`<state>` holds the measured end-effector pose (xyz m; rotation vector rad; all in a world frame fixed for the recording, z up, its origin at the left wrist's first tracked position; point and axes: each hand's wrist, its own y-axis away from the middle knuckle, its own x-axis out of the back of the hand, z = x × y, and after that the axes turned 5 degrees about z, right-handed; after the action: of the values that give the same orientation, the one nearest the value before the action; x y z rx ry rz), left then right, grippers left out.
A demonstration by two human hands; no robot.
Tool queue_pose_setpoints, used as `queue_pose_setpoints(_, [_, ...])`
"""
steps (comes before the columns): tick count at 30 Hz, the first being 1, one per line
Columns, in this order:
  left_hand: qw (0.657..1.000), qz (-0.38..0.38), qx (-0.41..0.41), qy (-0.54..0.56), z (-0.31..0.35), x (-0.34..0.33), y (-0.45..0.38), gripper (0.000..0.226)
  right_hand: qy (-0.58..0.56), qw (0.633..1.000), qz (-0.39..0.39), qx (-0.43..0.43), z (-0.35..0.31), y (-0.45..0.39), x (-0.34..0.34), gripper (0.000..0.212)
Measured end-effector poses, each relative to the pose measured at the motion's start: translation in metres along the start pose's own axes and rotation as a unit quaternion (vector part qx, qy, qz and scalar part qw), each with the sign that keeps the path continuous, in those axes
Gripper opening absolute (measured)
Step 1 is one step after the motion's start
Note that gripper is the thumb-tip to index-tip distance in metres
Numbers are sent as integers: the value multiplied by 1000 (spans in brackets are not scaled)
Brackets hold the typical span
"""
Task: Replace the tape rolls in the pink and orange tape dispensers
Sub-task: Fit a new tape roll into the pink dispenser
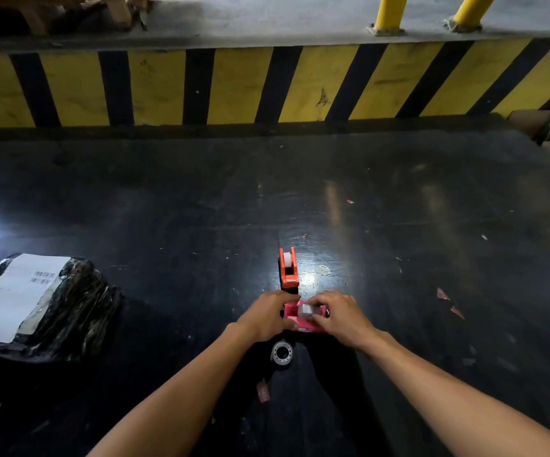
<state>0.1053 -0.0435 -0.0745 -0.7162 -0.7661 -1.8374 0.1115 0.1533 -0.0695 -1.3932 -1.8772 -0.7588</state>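
Note:
The pink tape dispenser (291, 314) lies on the dark floor between my hands. My left hand (268, 314) grips its left end. My right hand (339, 316) covers its right side, fingers pinched on a clear tape roll (306, 311) that sits in the dispenser's cradle. The orange tape dispenser (288, 270) stands just beyond, pointing toward me, with a whitish roll in it. Another clear tape roll (281, 352) lies loose on the floor just below my left wrist.
A black plastic-wrapped parcel (36, 301) with a white label sits at the left. A yellow-and-black striped curb (267, 84) runs across the back, with yellow posts (390, 13) on it. Small paper scraps (445, 296) dot the floor at right.

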Motion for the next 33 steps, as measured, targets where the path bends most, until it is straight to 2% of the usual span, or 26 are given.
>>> queue_pose_setpoints(10, [1000,18,-25,5,2,-5,5,55,-24,998,50,3,0,7,-15,22])
queue_pose_setpoints(15, [999,27,-27,10,0,-7,6,56,-27,998,41,37,4,9,-11,21])
queue_pose_setpoints(24, [995,82,-27,45,1,-13,10,30,21,989,122,76,9,18,-23,7])
queue_pose_setpoints(28, [996,84,-12,42,4,-12,7,28,28,989,113,87,7,18,-21,6])
queue_pose_setpoints(30, [996,82,0,41,5,-12,5,25,-10,993,94,69,8,16,-19,11])
queue_pose_setpoints(33, [996,81,10,40,6,-12,4,24,-56,989,131,-46,12,17,-17,20])
